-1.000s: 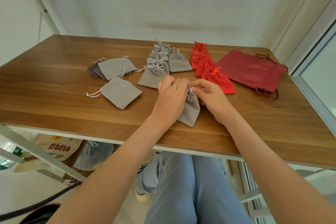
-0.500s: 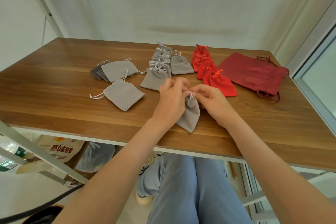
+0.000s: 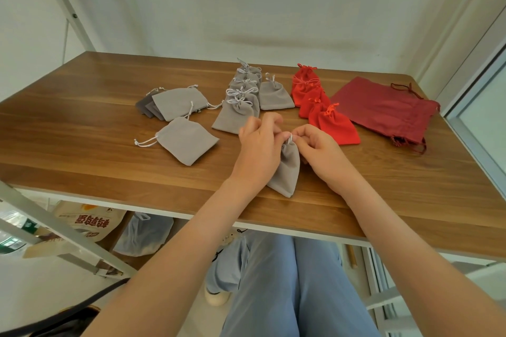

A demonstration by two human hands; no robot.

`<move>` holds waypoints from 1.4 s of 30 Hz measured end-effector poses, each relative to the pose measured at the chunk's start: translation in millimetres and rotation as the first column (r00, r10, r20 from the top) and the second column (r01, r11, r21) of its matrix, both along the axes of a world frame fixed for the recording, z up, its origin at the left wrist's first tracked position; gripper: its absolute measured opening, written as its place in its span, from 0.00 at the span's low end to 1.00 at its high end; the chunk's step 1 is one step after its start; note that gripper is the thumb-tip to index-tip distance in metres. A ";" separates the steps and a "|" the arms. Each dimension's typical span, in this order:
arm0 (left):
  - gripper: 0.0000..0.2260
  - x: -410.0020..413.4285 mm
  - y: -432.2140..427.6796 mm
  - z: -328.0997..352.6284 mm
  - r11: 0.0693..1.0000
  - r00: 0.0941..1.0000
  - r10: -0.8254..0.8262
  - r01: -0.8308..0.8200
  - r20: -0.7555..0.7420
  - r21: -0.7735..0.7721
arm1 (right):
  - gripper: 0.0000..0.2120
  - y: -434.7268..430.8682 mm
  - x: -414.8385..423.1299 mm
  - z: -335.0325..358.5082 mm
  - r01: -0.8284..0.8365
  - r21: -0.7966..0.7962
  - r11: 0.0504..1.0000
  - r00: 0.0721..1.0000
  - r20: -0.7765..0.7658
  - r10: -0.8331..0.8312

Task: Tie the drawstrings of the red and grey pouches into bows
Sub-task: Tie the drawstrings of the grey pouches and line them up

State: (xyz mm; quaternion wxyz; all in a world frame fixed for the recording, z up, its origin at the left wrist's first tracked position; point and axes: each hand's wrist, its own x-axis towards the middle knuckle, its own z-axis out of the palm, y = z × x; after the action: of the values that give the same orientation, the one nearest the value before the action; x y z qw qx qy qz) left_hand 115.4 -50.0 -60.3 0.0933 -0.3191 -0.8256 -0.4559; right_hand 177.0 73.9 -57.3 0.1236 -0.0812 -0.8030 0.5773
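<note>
Your left hand point(image 3: 258, 142) and right hand point(image 3: 315, 145) pinch the white drawstring point(image 3: 290, 139) at the neck of a grey pouch point(image 3: 286, 169) lying near the table point(image 3: 82, 123) front edge — its bow looks unfinished. Beyond, tied grey pouches point(image 3: 241, 101) and red pouches point(image 3: 323, 112) lie ready; the flat grey ones point(image 3: 186, 138) at left remain untied.

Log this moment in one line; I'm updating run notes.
left hand + right hand: pinching drawstring | grey pouch: on table | bow: unfinished
</note>
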 end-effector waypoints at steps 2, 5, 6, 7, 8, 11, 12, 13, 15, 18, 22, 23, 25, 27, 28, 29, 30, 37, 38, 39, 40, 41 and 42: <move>0.07 -5.8 -3.3 1.4 0.999 0.993 -0.036 0.031 0.115 0.044 | 0.06 -0.8 1.3 1.3 -0.040 -0.029 0.999 0.999 -0.004 0.040; 0.11 -13.6 -10.0 4.9 0.984 0.942 -0.086 0.029 0.326 0.176 | 0.08 -0.2 1.6 1.0 -0.100 0.021 0.995 0.995 -0.011 0.100; 0.12 -13.7 -10.7 5.6 0.983 0.939 -0.068 0.006 0.338 0.183 | 0.08 0.6 1.4 0.7 -0.107 0.031 0.994 0.994 -0.013 0.107; 0.13 -13.3 -10.6 6.6 0.986 0.943 -0.028 -0.028 0.332 0.164 | 0.08 1.1 1.1 0.6 -0.109 0.030 0.994 0.994 -0.017 0.109; 0.14 -12.9 -9.7 7.0 0.989 0.951 0.029 -0.072 0.309 0.130 | 0.08 1.4 1.0 0.7 -0.110 0.025 0.994 0.994 -0.025 0.110; 0.12 -13.6 -6.6 6.3 0.987 0.972 0.159 -0.163 0.171 0.010 | 0.08 1.5 0.5 1.0 -0.113 0.028 0.993 0.993 -0.042 0.114; 0.09 -12.9 -5.7 4.8 0.986 0.980 0.166 -0.166 0.113 -0.008 | 0.08 1.3 0.5 1.0 -0.113 0.029 0.993 0.992 -0.047 0.114; 0.07 -12.3 -5.4 2.4 0.987 0.986 0.160 -0.160 0.046 -0.013 | 0.08 0.9 0.1 0.8 -0.112 0.027 0.993 0.992 -0.054 0.113; 0.06 -10.0 -3.9 -2.3 0.990 0.986 0.141 -0.142 -0.091 0.000 | 0.08 0.0 0.1 1.5 -0.112 0.019 0.994 0.991 -0.071 0.113; 0.10 -8.6 -3.8 -5.0 0.989 0.954 0.142 -0.146 -0.264 0.003 | 0.08 0.6 0.3 1.4 -0.107 0.009 0.994 0.991 -0.077 0.107; 0.10 -6.9 -4.9 -7.8 0.966 0.888 0.158 -0.230 -0.432 -0.120 | 0.06 4.3 -2.5 1.5 -0.046 0.146 0.988 0.998 -0.042 0.053; 0.10 -6.7 -5.4 -8.2 0.960 0.875 0.161 -0.246 -0.456 -0.133 | 0.05 6.0 -3.5 2.2 -0.025 0.193 0.981 0.999 -0.041 0.033; 0.11 -9.9 -8.5 -7.3 0.959 0.873 0.167 -0.251 -0.458 -0.129 | 0.04 10.4 -5.6 5.4 0.026 0.255 0.967 0.999 -0.050 -0.014; 0.12 -13.2 -12.0 -4.5 0.971 0.909 0.131 -0.198 -0.397 -0.132 | 0.04 14.7 -8.0 8.8 0.062 0.273 0.960 0.998 -0.048 -0.051; 0.12 -13.4 -13.5 -2.5 0.979 0.942 0.105 -0.155 -0.319 -0.136 | 0.04 15.1 -9.9 10.5 0.067 0.288 0.955 0.997 -0.049 -0.055; 0.12 -12.4 -13.9 -1.6 0.984 0.972 0.082 -0.115 -0.222 -0.139 | 0.04 14.4 -11.8 11.5 0.070 0.310 0.948 0.997 -0.052 -0.057; 0.10 -11.8 -13.7 -1.6 0.986 0.987 0.076 -0.095 -0.142 -0.135 | 0.03 12.8 -13.9 12.2 0.075 0.327 0.942 0.997 -0.056 -0.060; 0.08 -16.2 -11.0 6.6 0.987 0.984 0.135 -0.144 -0.117 -0.074 | 0.06 7.8 -20.6 17.1 0.067 -0.037 0.997 0.998 0.006 -0.067; 0.07 -17.7 -10.2 8.0 0.986 0.982 0.140 -0.150 -0.128 -0.068 | 0.07 8.2 -20.2 17.9 0.016 -0.125 0.992 1.000 0.015 -0.014; 0.07 -20.2 -9.5 9.3 0.987 0.982 0.138 -0.147 -0.128 -0.060 | 0.10 8.8 -21.3 18.7 -0.024 -0.138 0.990 0.999 0.019 0.027; 0.07 -21.5 -9.2 10.2 0.989 0.984 0.131 -0.138 -0.118 -0.052 | 0.14 9.3 -22.4 18.7 -0.048 -0.090 0.995 0.998 0.023 0.050; 0.08 -23.7 -9.1 11.8 0.991 0.988 0.123 -0.128 -0.096 -0.045 | 0.18 10.4 -26.0 18.5 -0.052 -0.020 0.998 0.998 0.018 0.053; 0.08 -25.8 -9.5 13.5 0.993 0.991 0.113 -0.116 -0.068 -0.035 | 0.18 11.7 -30.8 17.6 -0.030 0.040 0.999 1.000 0.000 0.030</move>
State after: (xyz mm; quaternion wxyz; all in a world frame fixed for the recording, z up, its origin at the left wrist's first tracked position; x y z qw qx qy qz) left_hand 89.7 -59.5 -46.8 0.1401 -0.2877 -0.8478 -0.4229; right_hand 146.2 85.5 -39.7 0.1168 -0.0667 -0.8154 0.5630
